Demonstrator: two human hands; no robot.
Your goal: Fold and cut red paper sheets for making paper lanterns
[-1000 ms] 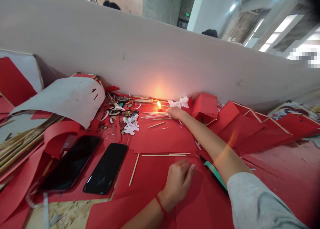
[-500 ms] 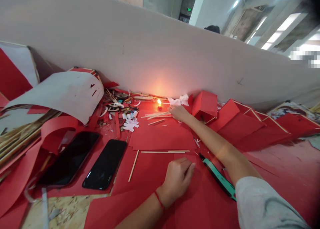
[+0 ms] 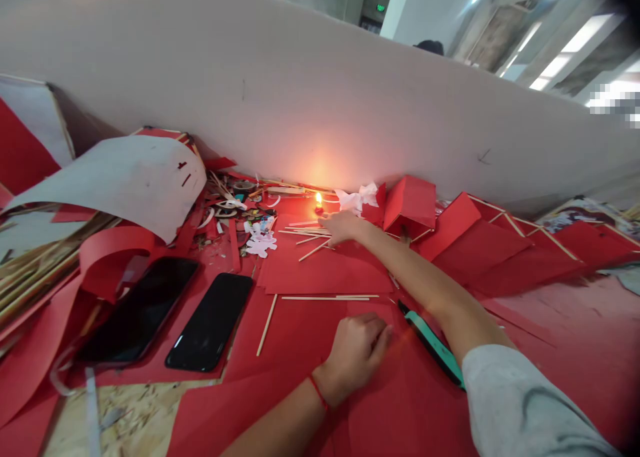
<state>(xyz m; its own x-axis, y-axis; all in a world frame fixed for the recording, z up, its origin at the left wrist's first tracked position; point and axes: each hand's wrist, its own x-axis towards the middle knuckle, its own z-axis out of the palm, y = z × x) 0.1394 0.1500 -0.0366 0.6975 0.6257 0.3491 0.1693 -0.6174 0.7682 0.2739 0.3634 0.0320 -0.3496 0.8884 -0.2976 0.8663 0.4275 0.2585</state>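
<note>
My right hand (image 3: 345,228) reaches over a small group of thin wooden sticks (image 3: 303,231), with at least one finger stretched out towards the left. Its fingertips touch or hover just above the stick ends; I cannot tell which. Just beyond it burns a small flame (image 3: 319,200) on a low red candle (image 3: 319,210). Beneath the sticks lies a stack of red paper (image 3: 325,274). My left hand (image 3: 356,350), a red string round its wrist, rests on red paper with fingers curled in and nothing visible in them. More thin sticks (image 3: 330,298) lie in front of it.
A green utility knife (image 3: 434,345) lies beside my right forearm. Two black phones (image 3: 210,322) (image 3: 143,310) are at the left. White paper cutouts (image 3: 356,198), red paper boxes (image 3: 411,206), scraps and bundled sticks (image 3: 43,267) line the white wall (image 3: 280,97).
My right hand has shifted left onto the sticks, and some of them now lie at different angles. The left hand stays where it was. The view has tilted slightly.
</note>
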